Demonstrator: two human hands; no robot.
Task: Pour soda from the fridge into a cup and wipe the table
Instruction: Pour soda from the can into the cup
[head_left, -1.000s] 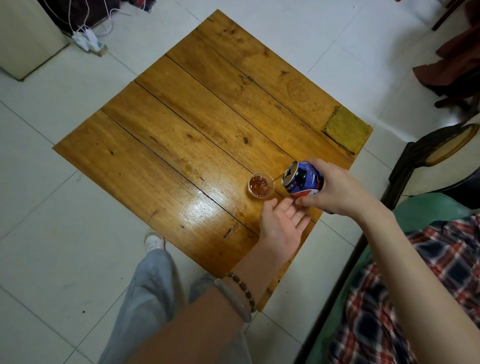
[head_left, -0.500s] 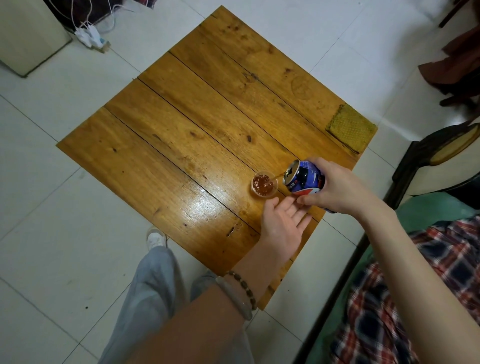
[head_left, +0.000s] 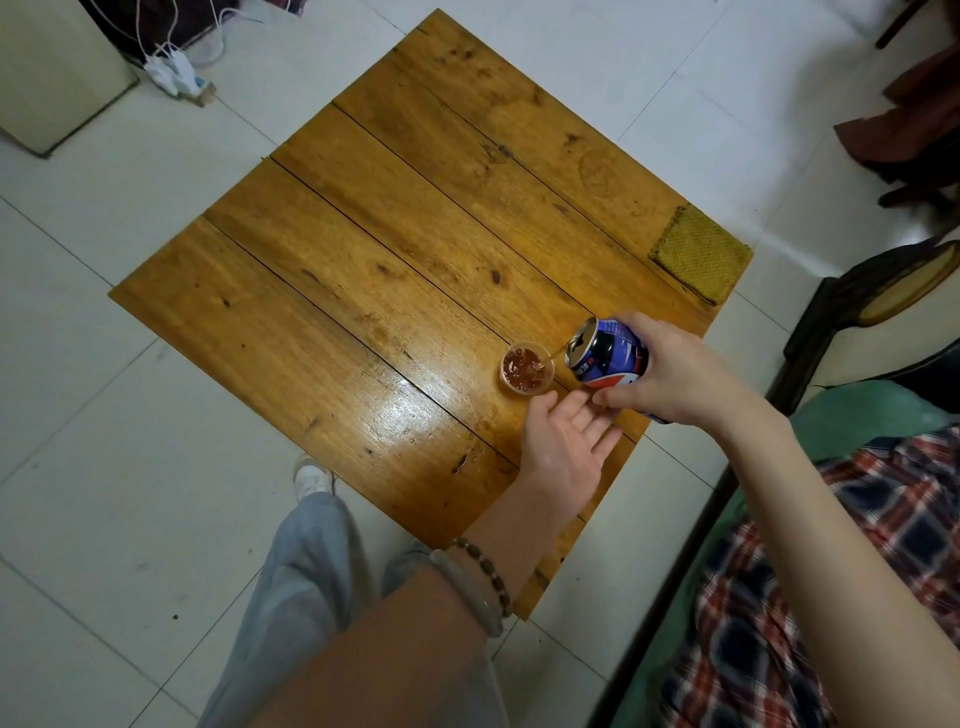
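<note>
The right grip (head_left: 680, 374) clasps a blue soda can (head_left: 609, 358), tipped toward the small cup (head_left: 526, 368) just beside it; a thin stream seems to run between them. The left grip (head_left: 563, 441) is released, fingers straight, beside the cup over the worktop (head_left: 363, 260). A yellow cloth (head_left: 698, 253) lies at the far corner.

One soda can (head_left: 610, 358), one cup (head_left: 526, 367), one yellow cloth (head_left: 698, 253), one wooden table (head_left: 363, 270), two hands (head_left: 563, 447)
</note>
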